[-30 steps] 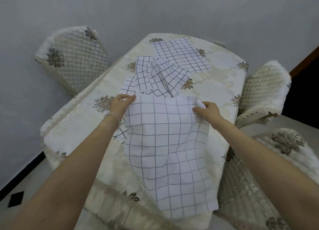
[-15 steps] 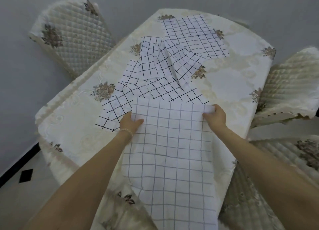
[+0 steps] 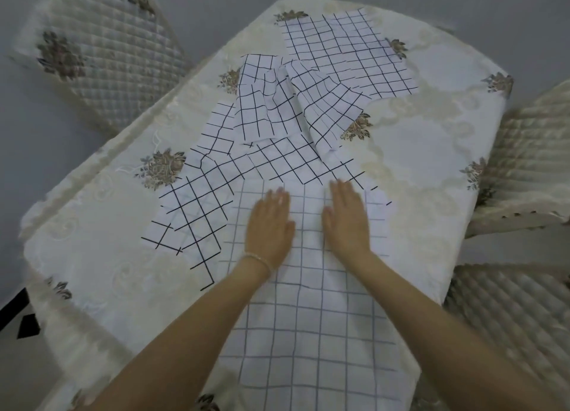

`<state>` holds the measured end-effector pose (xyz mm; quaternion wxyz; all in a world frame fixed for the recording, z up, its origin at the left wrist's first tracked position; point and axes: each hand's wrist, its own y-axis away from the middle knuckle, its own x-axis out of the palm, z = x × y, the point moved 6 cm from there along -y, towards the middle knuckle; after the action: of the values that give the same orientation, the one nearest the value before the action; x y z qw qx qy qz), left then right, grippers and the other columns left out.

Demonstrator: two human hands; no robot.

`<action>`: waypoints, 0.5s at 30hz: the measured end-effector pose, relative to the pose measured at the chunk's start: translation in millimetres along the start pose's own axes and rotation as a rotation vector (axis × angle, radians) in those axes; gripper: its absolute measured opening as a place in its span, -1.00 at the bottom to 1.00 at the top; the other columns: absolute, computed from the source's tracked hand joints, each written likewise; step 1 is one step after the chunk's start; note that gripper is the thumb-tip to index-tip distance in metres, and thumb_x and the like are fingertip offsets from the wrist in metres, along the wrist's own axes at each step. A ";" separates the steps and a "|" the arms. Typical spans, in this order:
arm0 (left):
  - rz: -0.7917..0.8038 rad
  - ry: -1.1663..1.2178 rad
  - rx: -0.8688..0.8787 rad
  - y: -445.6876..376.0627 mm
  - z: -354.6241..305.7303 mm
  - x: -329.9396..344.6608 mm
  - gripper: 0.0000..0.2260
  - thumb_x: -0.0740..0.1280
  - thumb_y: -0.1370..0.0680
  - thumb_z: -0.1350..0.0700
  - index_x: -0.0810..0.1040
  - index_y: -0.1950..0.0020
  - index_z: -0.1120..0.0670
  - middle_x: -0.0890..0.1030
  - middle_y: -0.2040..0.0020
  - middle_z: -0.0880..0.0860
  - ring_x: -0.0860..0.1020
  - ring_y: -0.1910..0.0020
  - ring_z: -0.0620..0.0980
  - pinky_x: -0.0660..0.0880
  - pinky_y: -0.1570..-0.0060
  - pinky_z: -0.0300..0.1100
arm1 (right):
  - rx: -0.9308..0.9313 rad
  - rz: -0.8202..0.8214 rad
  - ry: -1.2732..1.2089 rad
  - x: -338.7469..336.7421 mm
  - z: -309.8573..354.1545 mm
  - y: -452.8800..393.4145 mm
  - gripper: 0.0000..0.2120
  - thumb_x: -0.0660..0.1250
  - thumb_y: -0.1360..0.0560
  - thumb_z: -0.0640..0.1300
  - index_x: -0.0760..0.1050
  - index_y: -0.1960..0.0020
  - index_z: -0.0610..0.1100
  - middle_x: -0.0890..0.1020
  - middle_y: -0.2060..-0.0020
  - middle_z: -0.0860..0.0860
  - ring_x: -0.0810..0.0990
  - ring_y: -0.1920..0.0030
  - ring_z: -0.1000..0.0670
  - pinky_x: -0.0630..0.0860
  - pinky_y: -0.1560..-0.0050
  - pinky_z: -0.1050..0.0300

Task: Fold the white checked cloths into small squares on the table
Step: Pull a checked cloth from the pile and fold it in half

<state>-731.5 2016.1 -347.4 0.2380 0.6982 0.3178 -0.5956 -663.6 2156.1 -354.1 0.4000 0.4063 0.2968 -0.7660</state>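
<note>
A white checked cloth lies spread flat on the near part of the table, its lower end hanging over the front edge. My left hand and my right hand press flat on its far part, fingers straight, side by side. Beyond them lies a pile of several more checked cloths with bolder black lines, some crumpled, one overlapped by the near cloth. Another checked cloth lies flat at the table's far end.
The table wears a cream embroidered cover with brown flower motifs. Quilted chairs stand around it: one at the far left, one at the right, one at the near right. Grey floor lies beyond.
My hands let go of the cloth's far corners and moved inward to its middle, now lying flat on it. The cloth has settled onto the table.
</note>
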 end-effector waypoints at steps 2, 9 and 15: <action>0.120 0.001 0.089 -1.5 -21.8 21.1 -0.52 0.02 -0.57 0.04 0.32 -0.44 0.20 0.35 -0.44 0.15 0.31 -0.43 0.14 0.22 -0.39 0.09 | -0.059 0.127 0.035 30.7 18.3 8.9 -0.46 -0.11 -0.61 -0.01 0.14 -0.53 -0.20 0.20 -0.51 -0.12 0.07 -0.54 -0.11 -0.02 -0.53 -0.02; 0.222 -0.013 0.113 -12.5 -7.8 64.7 -0.47 -0.13 -0.61 -0.08 0.13 -0.52 0.15 0.14 -0.53 0.10 0.11 -0.51 0.05 -0.02 -0.48 -0.01 | -0.039 0.186 0.171 51.1 -20.5 7.8 -0.41 -0.22 -0.60 0.12 -0.01 -0.57 -0.10 0.06 -0.55 -0.01 -0.05 -0.55 0.00 -0.14 -0.53 0.04; 0.131 -0.024 -0.013 -9.2 51.2 55.1 -0.44 -0.22 -0.60 -0.12 -0.17 -0.55 0.10 -0.17 -0.56 0.03 -0.20 -0.53 -0.04 -0.19 -0.49 -0.09 | 0.127 0.137 0.226 18.4 -77.8 15.7 -0.37 -0.22 -0.59 0.14 -0.08 -0.58 -0.12 -0.01 -0.56 -0.03 -0.11 -0.55 0.02 -0.18 -0.53 0.07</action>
<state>-768.1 1994.8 -410.2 0.2851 0.7088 0.2725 -0.5849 -626.7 2202.1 -410.4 0.3890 0.5339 0.2625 -0.7034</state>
